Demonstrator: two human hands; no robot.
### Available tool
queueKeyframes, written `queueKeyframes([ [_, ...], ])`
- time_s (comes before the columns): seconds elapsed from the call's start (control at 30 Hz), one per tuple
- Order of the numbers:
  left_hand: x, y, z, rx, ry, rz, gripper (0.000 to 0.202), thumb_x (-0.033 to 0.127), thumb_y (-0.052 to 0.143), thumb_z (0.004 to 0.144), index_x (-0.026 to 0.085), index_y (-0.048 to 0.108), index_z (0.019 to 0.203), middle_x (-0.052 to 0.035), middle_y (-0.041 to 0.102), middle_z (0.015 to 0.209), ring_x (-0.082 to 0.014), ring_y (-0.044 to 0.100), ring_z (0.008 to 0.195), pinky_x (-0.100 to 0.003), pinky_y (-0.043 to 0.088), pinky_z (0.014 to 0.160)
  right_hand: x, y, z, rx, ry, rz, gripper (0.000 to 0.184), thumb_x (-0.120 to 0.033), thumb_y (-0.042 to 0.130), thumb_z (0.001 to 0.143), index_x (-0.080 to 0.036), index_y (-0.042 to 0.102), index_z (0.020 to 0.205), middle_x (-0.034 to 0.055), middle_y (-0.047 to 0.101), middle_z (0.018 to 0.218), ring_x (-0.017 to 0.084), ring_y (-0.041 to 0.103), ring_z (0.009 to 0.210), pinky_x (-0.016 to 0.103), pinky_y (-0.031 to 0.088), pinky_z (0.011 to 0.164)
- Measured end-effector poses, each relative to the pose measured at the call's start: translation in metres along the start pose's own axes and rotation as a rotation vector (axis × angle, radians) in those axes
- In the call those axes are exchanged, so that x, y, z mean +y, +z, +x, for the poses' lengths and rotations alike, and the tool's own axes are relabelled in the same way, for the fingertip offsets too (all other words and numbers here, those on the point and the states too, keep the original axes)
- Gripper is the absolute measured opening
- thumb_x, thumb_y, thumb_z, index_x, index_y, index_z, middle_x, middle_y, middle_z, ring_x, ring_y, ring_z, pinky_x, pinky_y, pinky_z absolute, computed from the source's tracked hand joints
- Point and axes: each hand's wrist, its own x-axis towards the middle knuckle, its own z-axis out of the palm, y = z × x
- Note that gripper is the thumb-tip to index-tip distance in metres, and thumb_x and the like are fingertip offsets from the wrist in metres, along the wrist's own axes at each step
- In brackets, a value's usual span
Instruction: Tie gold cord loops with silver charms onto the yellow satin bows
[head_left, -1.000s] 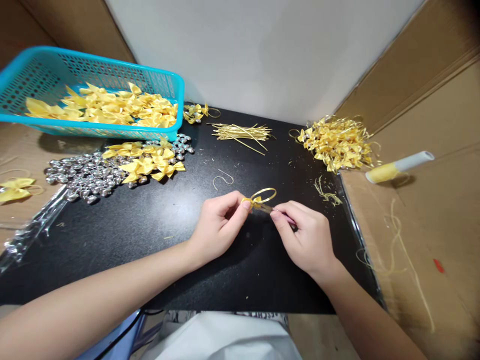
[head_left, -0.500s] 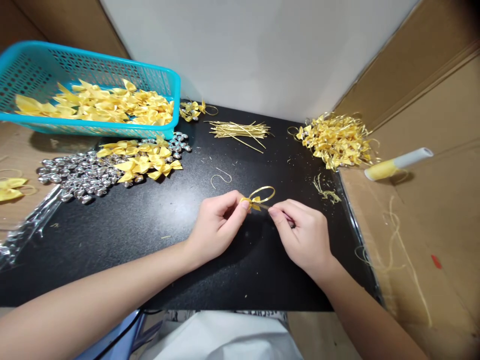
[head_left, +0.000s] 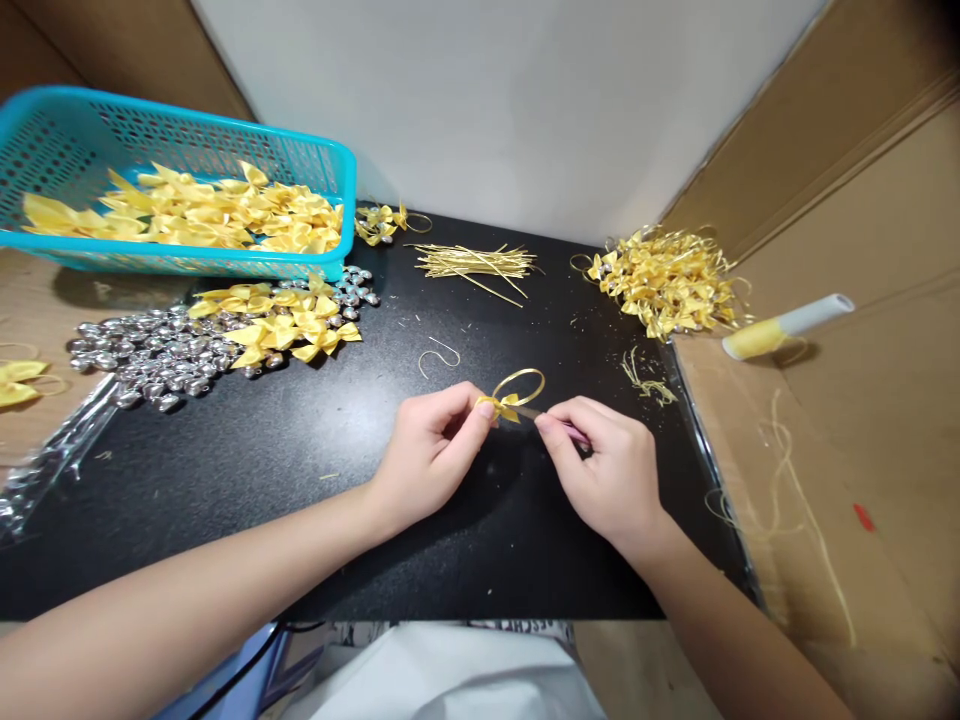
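Between the thumb and fingers of my left hand is a yellow ribbon bow. A gold cord loop rises from it over the table. My right hand grips a thin tool with a pinkish handle and a narrow metal tip; its exact kind is not clear. The tip reaches left to the bow's right side; I cannot tell whether they touch. My fingers hide part of the bow and most of the tool. Past my hands lies a bent thin cord on the black table.
At the back left stands a turquoise basket of yellow bows. Silver beads with loose bows lie before it. Gold cords lie at the back, finished bows at the right, near cord scraps and a white-and-yellow tube.
The view has shifted slightly, so the table things sit a little further left. Both hands keep their grips, and the tool's pinkish handle shows a bit more.
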Motion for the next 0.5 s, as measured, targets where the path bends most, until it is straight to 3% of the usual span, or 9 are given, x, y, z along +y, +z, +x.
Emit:
queueKeyframes([
  [0.5,-0.0033,-0.0012,-0.0013,-0.002,0.018,0.02,0.034,0.028,0.049,0.093,0.017,0.05,0.061,0.0054,0.046,0.051,-0.0072,0.041,0.046,-0.021,0.033,0.047,0.0003,0.0007,0.0,0.0,-0.027,-0.013,0.027,-0.031,0.056,0.091,-0.018,0.066,0.069,-0.0011,0.062,0.061,0.009,0.053,0.054,0.022,0.034,0.053],
])
